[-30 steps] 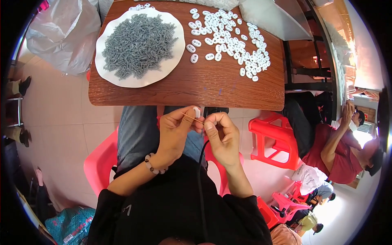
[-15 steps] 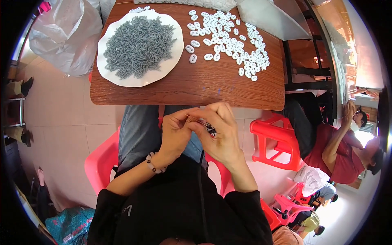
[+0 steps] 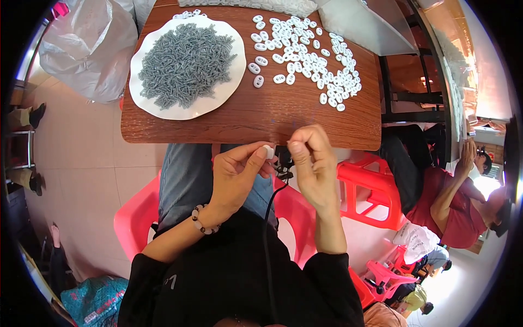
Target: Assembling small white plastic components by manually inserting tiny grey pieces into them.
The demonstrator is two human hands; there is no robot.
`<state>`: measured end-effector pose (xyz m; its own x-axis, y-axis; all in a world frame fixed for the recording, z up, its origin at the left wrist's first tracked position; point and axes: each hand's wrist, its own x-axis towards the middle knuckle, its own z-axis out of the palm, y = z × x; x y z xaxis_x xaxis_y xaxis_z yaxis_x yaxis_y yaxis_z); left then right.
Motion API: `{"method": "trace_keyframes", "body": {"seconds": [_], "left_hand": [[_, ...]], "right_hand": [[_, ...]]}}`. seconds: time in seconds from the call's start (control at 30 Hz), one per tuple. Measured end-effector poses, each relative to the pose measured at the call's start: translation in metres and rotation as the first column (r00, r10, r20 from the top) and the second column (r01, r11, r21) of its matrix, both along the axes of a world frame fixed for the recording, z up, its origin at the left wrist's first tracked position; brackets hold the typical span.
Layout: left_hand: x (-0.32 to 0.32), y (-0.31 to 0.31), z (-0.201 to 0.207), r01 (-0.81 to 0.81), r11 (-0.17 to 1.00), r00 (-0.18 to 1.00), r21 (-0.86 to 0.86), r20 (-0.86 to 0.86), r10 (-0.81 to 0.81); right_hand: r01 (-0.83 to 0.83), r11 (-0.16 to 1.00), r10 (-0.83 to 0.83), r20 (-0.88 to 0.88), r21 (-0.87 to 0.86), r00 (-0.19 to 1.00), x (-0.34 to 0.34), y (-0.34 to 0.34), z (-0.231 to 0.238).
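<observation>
While our left hand (image 3: 229, 174) pinches a white piece (image 3: 268, 152) between thumb and forefinger, we record our right hand (image 3: 317, 171) just to the piece's right, apart from it. The piece sits at the left grip's tips, on the side facing the right; its long axis, partly covered, we cannot read. Right grip: thumb and forefinger near each other; whether they meet or hold anything, we cannot tell. Beyond, on the table (image 3: 229, 128): plate (image 3: 226, 91) of grey pieces (image 3: 186, 65) left, white ovals (image 3: 295, 57) right.
</observation>
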<state>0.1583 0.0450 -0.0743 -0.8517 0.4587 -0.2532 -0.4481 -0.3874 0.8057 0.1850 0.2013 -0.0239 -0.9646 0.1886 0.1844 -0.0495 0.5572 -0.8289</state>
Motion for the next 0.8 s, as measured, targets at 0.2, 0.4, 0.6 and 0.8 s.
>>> {"method": "trace_keyframes", "body": {"seconds": [0.2,0.4,0.6,0.8], "left_hand": [[0.001,0.000,0.000,0.000,1.000,1.000,-0.012,0.004,0.000],[0.002,0.000,0.003,-0.018,1.000,1.000,-0.023,-0.023,0.018],[0.005,-0.002,0.003,0.002,1.000,1.000,-0.003,-0.023,-0.002],[0.009,-0.005,0.006,-0.007,1.000,0.999,0.009,-0.045,0.007]], "right_hand": [[0.124,0.978,-0.097,0.160,-0.170,0.982,0.008,-0.004,0.002],[0.110,0.981,-0.081,0.178,-0.160,0.981,0.013,-0.009,-0.004],[0.131,0.966,-0.087,0.195,-0.223,0.977,0.016,-0.009,-0.001],[0.108,0.926,-0.042,0.186,-0.363,0.982,0.023,-0.012,-0.007]]}}
